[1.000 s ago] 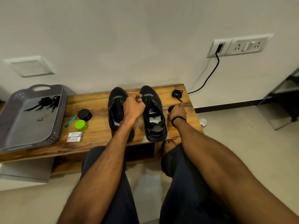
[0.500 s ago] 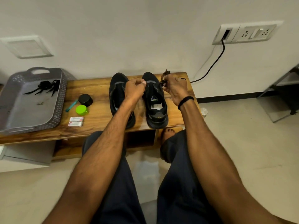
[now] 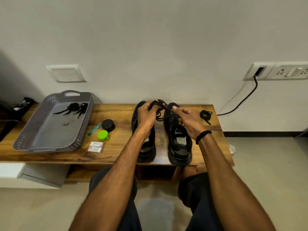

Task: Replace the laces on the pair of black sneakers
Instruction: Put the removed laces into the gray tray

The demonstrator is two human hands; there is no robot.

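Two black sneakers stand side by side on the wooden bench [image 3: 116,152], the left sneaker [image 3: 147,150] partly behind my left forearm and the right sneaker [image 3: 180,144] with its opening showing. Above their toes both hands hold a coiled black lace [image 3: 160,112]. My left hand [image 3: 147,115] grips one side of the coil, and my right hand [image 3: 187,120], with a black band at the wrist, pinches the other side. A second coiled black lace [image 3: 205,115] lies on the bench at the right end. Old black laces [image 3: 74,108] lie in the grey tray [image 3: 33,144].
On the bench between tray and shoes are a black round lid [image 3: 108,125], a green cap [image 3: 103,135], a teal stick [image 3: 94,129] and two small white packets [image 3: 95,147]. A black cable [image 3: 241,102] runs from the wall socket [image 3: 260,71] down behind the bench.
My right hand picked up a coiled lace from the bench's right side and brought it over the shoes. Now both hands hold the coil between them.
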